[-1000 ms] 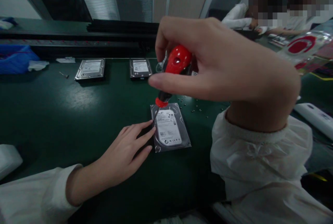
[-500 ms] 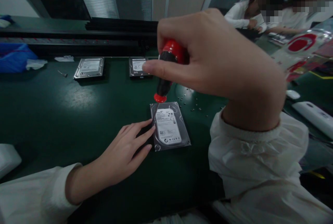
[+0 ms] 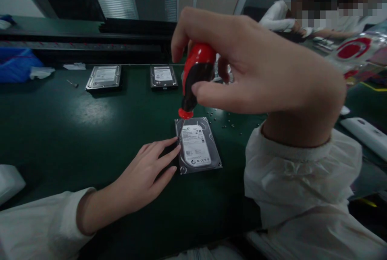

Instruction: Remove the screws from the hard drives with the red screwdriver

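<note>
The right hand's fingers [image 3: 211, 90] are curled round the top of a screwdriver [image 3: 196, 74], thumb across its front and forefinger hooked over the cap. The right hand [image 3: 260, 70] fills the upper middle of the frame and clasps the tool firmly. The handle is glossy red at the top, black through the waist, and ends in a red collar. Below the collar a thin metal shaft runs down to the upper left corner of a hard drive [image 3: 198, 147].

The left hand [image 3: 145, 175] lies flat with its fingers [image 3: 169, 151] spread and holds nothing. Two fingertips touch the drive's left edge, just below where the shaft comes down.

The hard drive lies flat at the centre of the frame on the dark green table [image 3: 75, 131]. It is a silver metal case with a white printed label over most of its top, and it sits slightly askew.

A scatter of small screws [image 3: 223, 121] lies just beyond the drive, toward the right. Two more drives [image 3: 104, 77] [image 3: 163, 76] rest side by side further up the frame, well apart from the hands. A blue bag [image 3: 15, 64] sits at the upper left, and a long white object [image 3: 365, 133] lies at the right edge. In the upper right, other people in white sleeves [image 3: 281, 14] sit at the far end of the table.
</note>
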`<state>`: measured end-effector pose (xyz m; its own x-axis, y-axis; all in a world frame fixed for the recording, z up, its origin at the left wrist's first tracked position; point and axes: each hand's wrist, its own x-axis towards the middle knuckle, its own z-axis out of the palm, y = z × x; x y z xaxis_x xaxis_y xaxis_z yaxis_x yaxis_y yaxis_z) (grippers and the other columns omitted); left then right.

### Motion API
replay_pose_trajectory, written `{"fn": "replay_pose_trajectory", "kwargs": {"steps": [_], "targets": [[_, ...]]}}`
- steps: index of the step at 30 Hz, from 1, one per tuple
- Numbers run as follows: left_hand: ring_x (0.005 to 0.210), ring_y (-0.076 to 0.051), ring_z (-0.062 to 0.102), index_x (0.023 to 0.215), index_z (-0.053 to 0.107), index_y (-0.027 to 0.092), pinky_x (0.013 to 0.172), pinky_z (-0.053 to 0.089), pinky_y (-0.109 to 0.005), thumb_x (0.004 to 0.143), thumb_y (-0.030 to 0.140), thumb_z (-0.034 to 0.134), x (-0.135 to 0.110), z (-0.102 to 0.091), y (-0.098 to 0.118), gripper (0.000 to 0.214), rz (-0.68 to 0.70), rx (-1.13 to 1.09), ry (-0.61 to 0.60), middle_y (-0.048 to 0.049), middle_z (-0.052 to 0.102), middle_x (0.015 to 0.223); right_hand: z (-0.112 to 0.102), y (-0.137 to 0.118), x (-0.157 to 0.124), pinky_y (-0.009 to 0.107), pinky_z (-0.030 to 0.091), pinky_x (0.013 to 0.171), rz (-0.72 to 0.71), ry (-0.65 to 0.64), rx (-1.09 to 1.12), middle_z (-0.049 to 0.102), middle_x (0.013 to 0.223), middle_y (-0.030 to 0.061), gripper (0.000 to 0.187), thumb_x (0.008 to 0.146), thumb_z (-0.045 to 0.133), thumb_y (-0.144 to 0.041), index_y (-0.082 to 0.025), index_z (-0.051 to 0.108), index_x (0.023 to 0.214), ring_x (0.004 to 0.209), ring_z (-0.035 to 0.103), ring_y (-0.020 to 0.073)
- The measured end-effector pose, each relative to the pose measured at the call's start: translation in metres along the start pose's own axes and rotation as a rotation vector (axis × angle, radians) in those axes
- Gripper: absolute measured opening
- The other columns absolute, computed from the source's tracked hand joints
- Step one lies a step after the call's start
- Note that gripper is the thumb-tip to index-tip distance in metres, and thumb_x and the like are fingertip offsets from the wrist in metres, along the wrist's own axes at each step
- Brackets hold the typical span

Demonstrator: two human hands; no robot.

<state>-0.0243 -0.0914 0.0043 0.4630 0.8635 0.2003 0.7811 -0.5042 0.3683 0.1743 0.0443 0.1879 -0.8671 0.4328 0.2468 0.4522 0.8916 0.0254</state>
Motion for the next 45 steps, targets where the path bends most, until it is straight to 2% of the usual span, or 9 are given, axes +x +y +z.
{"fn": "replay_pose_trajectory", "kwargs": {"steps": [4,9,14,19,25,33,38,42,45], "targets": [[0.138,-0.033,0.055,0.153,0.054,0.020,0.109,0.051,-0.055,0.107,0.029,0.046,-0.001,0.000,-0.001,0.047,-0.025,-0.011,-0.008,-0.0162,0.053,0.157,0.000,0.002,-0.002,0.025,0.044,0.094,0.003,0.051,-0.022,0.055,0.093,-0.0027,0.061,0.099,0.039,-0.071,-0.017,0.063,0.111,0.084,0.049,0.0070],[0.140,-0.032,0.054,0.154,0.053,0.020,0.111,0.050,-0.055,0.108,0.029,0.046,0.000,0.000,-0.001,0.048,-0.023,-0.025,-0.006,-0.0158,0.052,0.158,-0.001,0.001,-0.002,0.023,0.043,0.095,-0.009,0.008,-0.045,0.057,0.110,-0.0050,0.040,0.093,0.061,-0.041,-0.017,0.058,0.125,0.095,0.053,0.0062],[0.138,-0.033,0.055,0.152,0.055,0.018,0.109,0.051,-0.056,0.107,0.029,0.045,0.001,-0.002,0.000,0.047,-0.026,-0.020,-0.019,-0.0173,0.053,0.156,0.000,0.002,-0.001,0.036,0.045,0.110,0.018,0.040,-0.069,0.061,0.107,0.0003,0.068,0.098,0.040,-0.073,-0.014,0.064,0.119,0.102,0.059,0.0134],[0.138,-0.034,0.055,0.153,0.055,0.019,0.109,0.051,-0.057,0.107,0.029,0.045,0.001,-0.002,0.001,0.048,-0.027,-0.038,-0.020,-0.0177,0.053,0.157,-0.002,0.001,0.000,0.026,0.047,0.102,0.010,-0.014,-0.048,0.059,0.113,-0.0048,0.043,0.089,0.068,-0.036,-0.018,0.059,0.126,0.096,0.057,0.0064],[0.138,-0.034,0.055,0.152,0.056,0.019,0.110,0.050,-0.058,0.106,0.029,0.047,0.000,-0.002,0.001,0.048,-0.043,-0.049,-0.015,-0.0172,0.054,0.156,0.000,-0.001,0.000,0.030,0.047,0.102,0.031,0.016,-0.061,0.060,0.101,-0.0011,0.053,0.100,0.049,-0.063,-0.016,0.064,0.121,0.093,0.056,0.0096],[0.139,-0.033,0.054,0.154,0.053,0.019,0.109,0.050,-0.057,0.108,0.030,0.045,0.000,-0.001,-0.001,0.048,-0.026,-0.036,-0.018,-0.0167,0.053,0.157,-0.002,0.003,0.003,0.020,0.038,0.080,-0.018,-0.002,-0.069,0.058,0.108,-0.0038,0.030,0.094,0.057,-0.034,-0.016,0.058,0.118,0.084,0.045,0.0035],[0.138,-0.033,0.056,0.150,0.057,0.019,0.108,0.051,-0.057,0.108,0.029,0.046,-0.001,-0.001,-0.002,0.045,-0.027,-0.046,0.000,-0.0161,0.056,0.156,0.002,0.009,-0.007,0.020,0.050,0.090,-0.167,0.166,-0.017,0.059,0.106,-0.0003,0.025,0.099,0.057,-0.037,-0.013,0.060,0.103,0.096,0.057,0.0057],[0.134,-0.031,0.059,0.143,0.063,0.018,0.106,0.052,-0.055,0.108,0.028,0.046,0.002,-0.002,-0.004,0.041,-0.009,-0.061,0.059,-0.0141,0.061,0.151,0.010,-0.001,-0.030,0.020,0.057,0.094,-0.043,0.488,0.077,0.059,0.110,0.0008,0.031,0.106,0.048,-0.046,-0.016,0.055,0.104,0.117,0.062,0.0088],[0.126,-0.031,0.065,0.135,0.067,0.015,0.102,0.053,-0.052,0.106,0.028,0.049,0.010,-0.005,-0.007,0.036,-0.021,-0.059,0.120,-0.0137,0.072,0.136,0.002,0.008,-0.051,0.023,0.060,0.094,0.038,0.544,0.095,0.060,0.113,0.0030,0.033,0.105,0.049,-0.049,-0.016,0.054,0.107,0.123,0.062,0.0125]]}}
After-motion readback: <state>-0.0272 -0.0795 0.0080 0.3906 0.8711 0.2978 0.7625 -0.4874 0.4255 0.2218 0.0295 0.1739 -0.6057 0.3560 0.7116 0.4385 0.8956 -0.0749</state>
